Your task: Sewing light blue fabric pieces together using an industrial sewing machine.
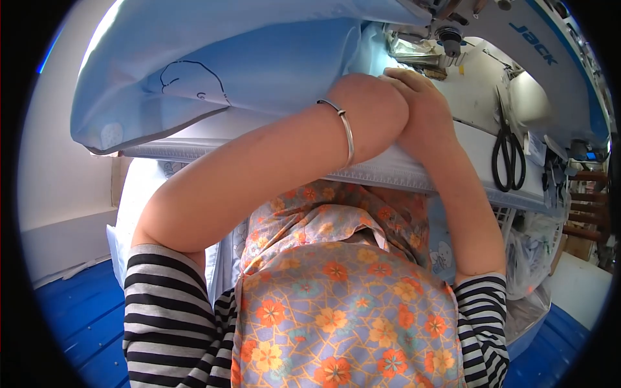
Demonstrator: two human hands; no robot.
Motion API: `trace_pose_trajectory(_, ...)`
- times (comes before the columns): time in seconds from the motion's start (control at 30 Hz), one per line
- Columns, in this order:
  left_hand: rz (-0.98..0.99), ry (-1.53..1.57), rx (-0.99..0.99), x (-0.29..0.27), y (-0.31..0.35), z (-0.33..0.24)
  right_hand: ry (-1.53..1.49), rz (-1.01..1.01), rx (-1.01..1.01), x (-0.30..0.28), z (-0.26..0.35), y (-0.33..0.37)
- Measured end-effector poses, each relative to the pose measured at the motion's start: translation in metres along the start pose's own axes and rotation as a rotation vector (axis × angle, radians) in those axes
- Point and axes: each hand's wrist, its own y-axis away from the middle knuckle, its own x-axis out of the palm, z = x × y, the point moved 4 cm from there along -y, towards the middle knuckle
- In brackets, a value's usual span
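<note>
A large light blue fabric (278, 77) with a black line drawing spreads over the sewing machine table on the left and reaches toward the needle area. My left hand (375, 107), with a silver bangle (348, 132) behind it on the forearm, bends sharply at the wrist beside the fabric. Its fingers are hidden. My right hand (420, 97) lies against it, fingers together and bent toward the fabric's right end; what lies under the fingertips is mostly covered. Just beyond both hands is the sewing machine head (449, 39).
Black-handled scissors (508, 155) lie on the table to the right, blades pointing away. Small dark tools (555, 178) sit at the right edge. A ruler-like strip (194, 150) runs along the table's front edge. Clear plastic bags (527, 258) hang below right.
</note>
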Motion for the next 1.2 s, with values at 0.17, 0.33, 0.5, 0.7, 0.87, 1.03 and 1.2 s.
trace_pose_trajectory(0.17,-0.772,-0.113,0.166,-0.090,0.042,0.003,-0.005,-0.070,0.059,-0.005,-0.001,0.002)
trace_pose_trajectory(0.33,-0.901,-0.395,0.287,-0.137,0.070,0.064,-0.126,0.008,-0.097,-0.005,0.006,-0.003)
trace_pose_trajectory(0.5,-0.537,0.028,-0.441,-0.102,0.174,0.153,-0.344,-0.001,-0.159,-0.003,0.023,0.007)
trace_pose_trajectory(0.7,-0.807,0.069,-0.668,-0.049,0.363,0.131,-0.583,-0.046,0.089,0.018,0.048,-0.010)
trace_pose_trajectory(0.87,-0.630,0.003,-0.734,0.014,0.432,0.096,-0.623,-0.054,-0.146,0.021,0.097,-0.025)
trace_pose_trajectory(1.03,-0.527,0.019,-0.785,0.066,0.461,0.094,-0.441,0.151,-0.192,0.009,0.083,0.035)
trace_pose_trajectory(1.2,0.148,0.168,-0.663,0.054,0.401,0.110,-0.471,0.014,-0.227,0.001,0.081,0.069)
